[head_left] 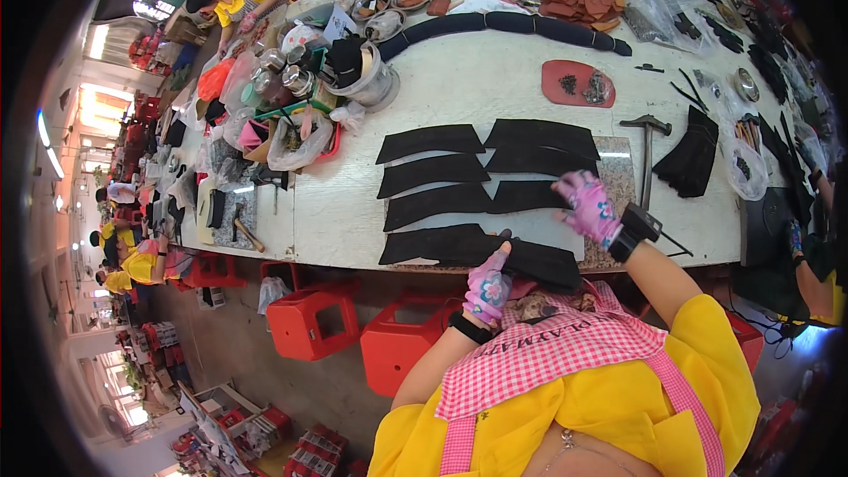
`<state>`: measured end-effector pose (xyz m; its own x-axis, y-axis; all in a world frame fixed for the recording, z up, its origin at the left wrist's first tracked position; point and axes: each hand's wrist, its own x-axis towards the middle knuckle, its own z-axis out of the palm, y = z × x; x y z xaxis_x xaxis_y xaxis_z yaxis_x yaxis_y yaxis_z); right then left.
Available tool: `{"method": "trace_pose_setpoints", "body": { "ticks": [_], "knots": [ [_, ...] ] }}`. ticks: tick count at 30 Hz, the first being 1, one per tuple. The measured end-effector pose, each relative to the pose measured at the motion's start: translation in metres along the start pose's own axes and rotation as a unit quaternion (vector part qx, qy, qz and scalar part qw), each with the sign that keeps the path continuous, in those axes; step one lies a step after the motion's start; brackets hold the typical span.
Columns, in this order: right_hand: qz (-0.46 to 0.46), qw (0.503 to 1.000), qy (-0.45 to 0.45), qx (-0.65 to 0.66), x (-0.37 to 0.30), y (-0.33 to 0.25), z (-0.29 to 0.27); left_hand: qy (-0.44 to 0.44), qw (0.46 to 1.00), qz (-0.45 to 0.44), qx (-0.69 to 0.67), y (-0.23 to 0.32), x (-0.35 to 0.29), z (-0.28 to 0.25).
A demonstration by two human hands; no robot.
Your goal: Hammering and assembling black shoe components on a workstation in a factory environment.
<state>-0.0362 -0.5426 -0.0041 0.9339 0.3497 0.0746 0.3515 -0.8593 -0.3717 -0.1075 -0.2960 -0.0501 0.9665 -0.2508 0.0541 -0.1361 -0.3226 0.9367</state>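
Note:
Several black curved panels (431,175), of cloth or leather, lie in two columns of rows on a light sheet over a stone slab. My left hand (488,290), in a pink flowered glove, is at the near edge with its thumb over a black panel (541,263); this panel overhangs toward my lap, and the hand's other fingers are mostly hidden. My right hand (590,209), in a matching glove, is over the right end of the third-row black panel (526,197). Its fingers are apart and bent, with nothing seen in them.
Right of the slab lie a hammer (647,159) and a fanned stack of black pieces (689,152). Beyond are a red tray (578,84) of small dark parts and a long dark roll (503,22). A white bucket (375,84) stands left; red stools (402,344) stand below.

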Motion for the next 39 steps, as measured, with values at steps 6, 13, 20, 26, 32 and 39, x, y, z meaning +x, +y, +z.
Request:
{"method": "trace_pose_setpoints", "body": {
  "ticks": [6, 13, 20, 26, 32, 39],
  "knots": [
    [-0.001, 0.968, -0.167, 0.186, -0.022, -0.052, -0.013, 0.04, 0.836, -0.375, -0.397, 0.014, 0.015, 0.003],
    [0.104, 0.929, -0.171, 0.31, -0.026, 0.001, 0.007, -0.005, 0.915, -0.292, -0.277, 0.033, 0.011, 0.006],
    [0.089, 0.961, -0.234, 0.117, -0.02, 0.04, -0.007, -0.058, 0.983, -0.003, 0.174, 0.025, -0.022, -0.028],
    [0.063, 0.986, -0.127, -0.093, -0.031, 0.03, 0.002, -0.003, 0.983, 0.027, 0.182, 0.062, -0.021, -0.025],
    [-0.005, 0.948, -0.18, 0.263, -0.033, -0.05, -0.061, -0.01, 0.902, -0.272, -0.334, 0.082, 0.017, 0.004],
    [0.286, 0.904, 0.288, 0.135, -0.091, 0.138, -0.059, -0.086, 0.987, 0.098, 0.089, 0.084, 0.113, 0.032]
  ]
}}
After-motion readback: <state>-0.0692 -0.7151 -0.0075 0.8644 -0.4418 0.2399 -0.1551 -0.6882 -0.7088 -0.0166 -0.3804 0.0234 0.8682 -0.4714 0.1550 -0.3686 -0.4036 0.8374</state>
